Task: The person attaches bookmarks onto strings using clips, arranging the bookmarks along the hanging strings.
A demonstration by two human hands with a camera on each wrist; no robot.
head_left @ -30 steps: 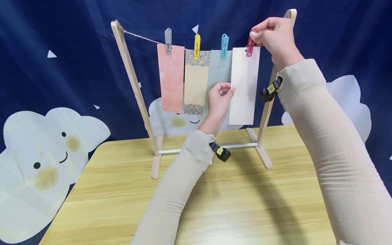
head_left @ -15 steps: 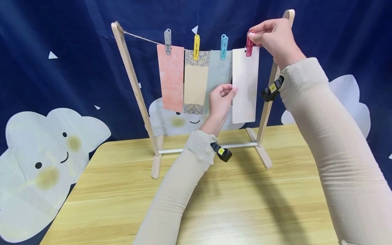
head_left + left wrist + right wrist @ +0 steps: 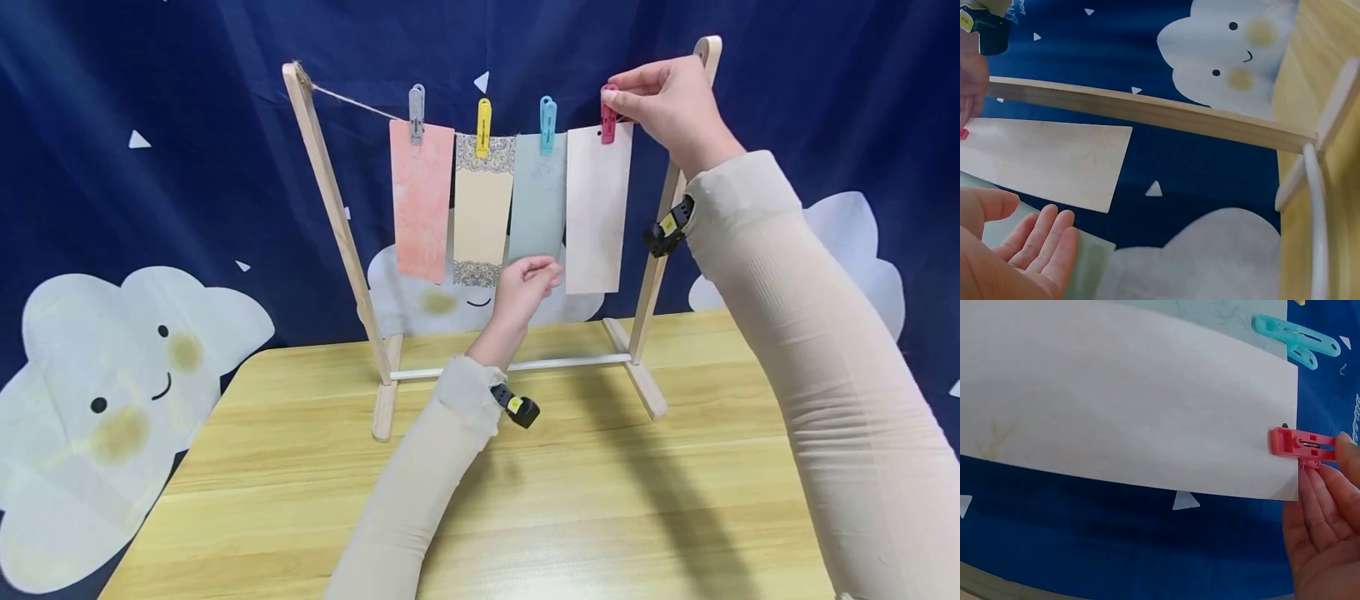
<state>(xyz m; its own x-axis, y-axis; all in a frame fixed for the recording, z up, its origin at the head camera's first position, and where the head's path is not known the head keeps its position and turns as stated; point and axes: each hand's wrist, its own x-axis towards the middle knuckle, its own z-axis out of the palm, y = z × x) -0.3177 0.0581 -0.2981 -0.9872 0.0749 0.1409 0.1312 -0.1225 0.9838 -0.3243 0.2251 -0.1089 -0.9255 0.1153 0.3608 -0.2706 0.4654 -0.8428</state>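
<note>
My right hand (image 3: pixel 678 108) pinches a red clothespin (image 3: pixel 1300 445) between thumb and fingers. The clothespin sits on the top edge of a white paper card (image 3: pixel 597 212), which hangs from the line. My left hand (image 3: pixel 522 292) is lower, in front of the bottom of a pale green card (image 3: pixel 537 200). Its fingers are loosely bent and hold nothing in the left wrist view, apart from the white card. A blue clothespin (image 3: pixel 548 125) holds the green card, a yellow clothespin (image 3: pixel 483 129) a patterned card (image 3: pixel 483 212), and a grey clothespin (image 3: pixel 417 115) a pink card (image 3: pixel 422 200).
A wooden stand with a left post (image 3: pixel 330 208) and a right post (image 3: pixel 652 292) carries the twine (image 3: pixel 352 102). A white crossbar (image 3: pixel 570 362) joins its feet on the wooden table (image 3: pixel 570 500). Behind hangs a dark blue cloth (image 3: pixel 172 217) with white clouds.
My left hand has let go of the white card's left edge and moved down and slightly left. The right hand keeps its pinch on the red clothespin.
</note>
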